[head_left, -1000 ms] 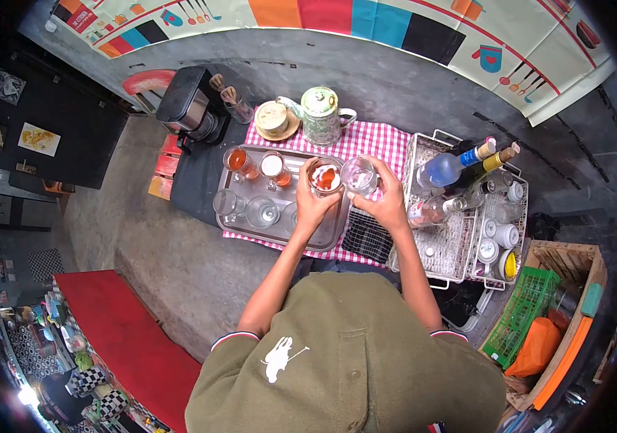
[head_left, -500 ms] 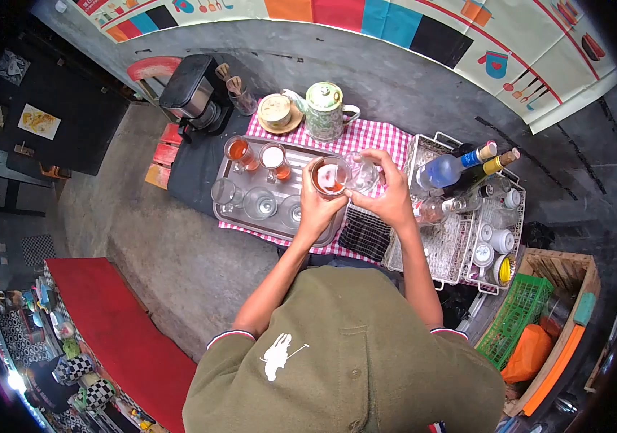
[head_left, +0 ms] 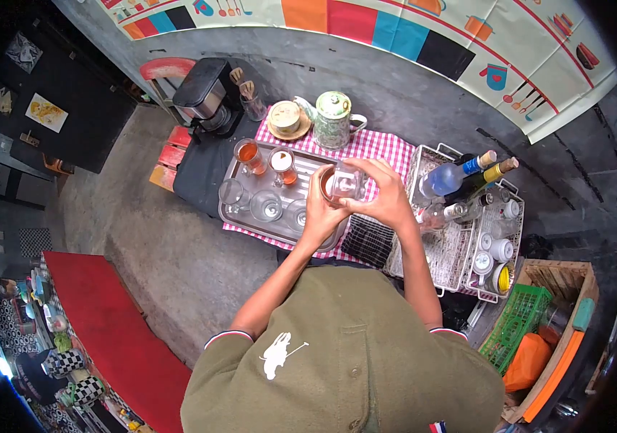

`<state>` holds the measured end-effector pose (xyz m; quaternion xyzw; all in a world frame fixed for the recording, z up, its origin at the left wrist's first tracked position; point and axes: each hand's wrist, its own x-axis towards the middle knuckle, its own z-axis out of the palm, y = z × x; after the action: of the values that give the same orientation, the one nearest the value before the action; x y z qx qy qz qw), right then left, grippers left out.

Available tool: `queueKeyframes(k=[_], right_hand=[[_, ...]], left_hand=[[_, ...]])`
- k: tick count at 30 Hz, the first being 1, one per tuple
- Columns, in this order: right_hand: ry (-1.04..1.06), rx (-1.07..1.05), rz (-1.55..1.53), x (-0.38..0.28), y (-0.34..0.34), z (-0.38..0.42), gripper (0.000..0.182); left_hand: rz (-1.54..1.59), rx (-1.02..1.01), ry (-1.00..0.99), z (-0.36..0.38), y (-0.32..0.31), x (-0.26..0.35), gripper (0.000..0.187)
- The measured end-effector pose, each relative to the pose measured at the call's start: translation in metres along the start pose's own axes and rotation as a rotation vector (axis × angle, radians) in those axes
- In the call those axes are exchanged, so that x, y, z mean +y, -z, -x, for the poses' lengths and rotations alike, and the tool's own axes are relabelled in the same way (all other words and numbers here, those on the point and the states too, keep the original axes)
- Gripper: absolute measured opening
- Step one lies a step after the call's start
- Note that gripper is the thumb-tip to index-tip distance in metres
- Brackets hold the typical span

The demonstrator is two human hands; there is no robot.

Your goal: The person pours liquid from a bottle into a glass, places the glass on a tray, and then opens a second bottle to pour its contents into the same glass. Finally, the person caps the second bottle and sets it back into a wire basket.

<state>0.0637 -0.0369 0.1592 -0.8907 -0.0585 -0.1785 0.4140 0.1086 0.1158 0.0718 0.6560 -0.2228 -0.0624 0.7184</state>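
a glass [head_left: 331, 185] with some reddish drink in it is gripped by the left hand [head_left: 321, 210], fingers wrapped round its side, held up over the right end of the tray [head_left: 235, 218]. a second, clear glass [head_left: 352, 182] is pinched in the right hand [head_left: 386, 198], fingers curled over the top of it, and it's tipped sideways with its mouth right up against the rim of the first one, so the two glasses are touching. whether anything is running between them can't be told, too small and blurry. on the tray, two glasses of amber drink [head_left: 248, 154] are parked at the far edge, one beside the other, and three empty glasses [head_left: 265, 208] are lined up along the near edge. the tray is laid on a red checked cloth [head_left: 384, 147]. behind it a flowery teapot [head_left: 333, 120] is stood on the cloth, with a small lidded pot on a saucer [head_left: 285, 119] just to its left. further left a black coffee machine [head_left: 207, 94] is seen, and a jar of wooden spoons [head_left: 249, 101] next to it. a dark wire grid [head_left: 368, 242] is set just right of the tray, under the right forearm. right of that, a white wire rack [head_left: 453, 245] is loaded with bottles [head_left: 460, 177], a blue one and a dark one with a gold neck lying across it, plus some small white cups [head_left: 500, 249]. far right, a wooden crate [head_left: 575, 274] with a green basket [head_left: 518, 325] in it.
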Motion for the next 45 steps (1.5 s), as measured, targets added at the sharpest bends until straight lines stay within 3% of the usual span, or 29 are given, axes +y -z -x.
queueKeyframes(k=[18, 30, 33, 36, 39, 42, 45], right_hand=[[-0.032, -0.112, 0.033, -0.015, 0.001, -0.016, 0.060], [-0.148, -0.018, 0.207, -0.020, -0.003, -0.043, 0.055], [-0.244, -0.071, 0.191, -0.026, -0.001, -0.048, 0.064], [-0.245, -0.040, 0.081, -0.025, -0.002, -0.045, 0.059], [-0.176, 0.020, -0.031, -0.015, -0.006, -0.039, 0.053], [-0.124, 0.157, -0.109, 0.003, -0.015, -0.025, 0.052], [-0.152, 0.152, -0.176, 0.012, -0.014, -0.014, 0.056]], left_hand=[[-0.109, -0.004, -0.001, 0.006, 0.011, 0.005, 0.087], [-0.135, -0.009, 0.006, -0.001, 0.015, 0.004, 0.078], [-0.086, -0.015, 0.038, -0.002, 0.016, 0.004, 0.078], [-0.034, 0.014, 0.075, -0.003, 0.015, 0.004, 0.084], [-0.094, 0.044, -0.009, -0.004, 0.017, -0.003, 0.084], [-0.128, 0.063, -0.024, -0.004, 0.018, -0.007, 0.083], [-0.150, 0.054, -0.009, -0.004, 0.022, -0.021, 0.082]])
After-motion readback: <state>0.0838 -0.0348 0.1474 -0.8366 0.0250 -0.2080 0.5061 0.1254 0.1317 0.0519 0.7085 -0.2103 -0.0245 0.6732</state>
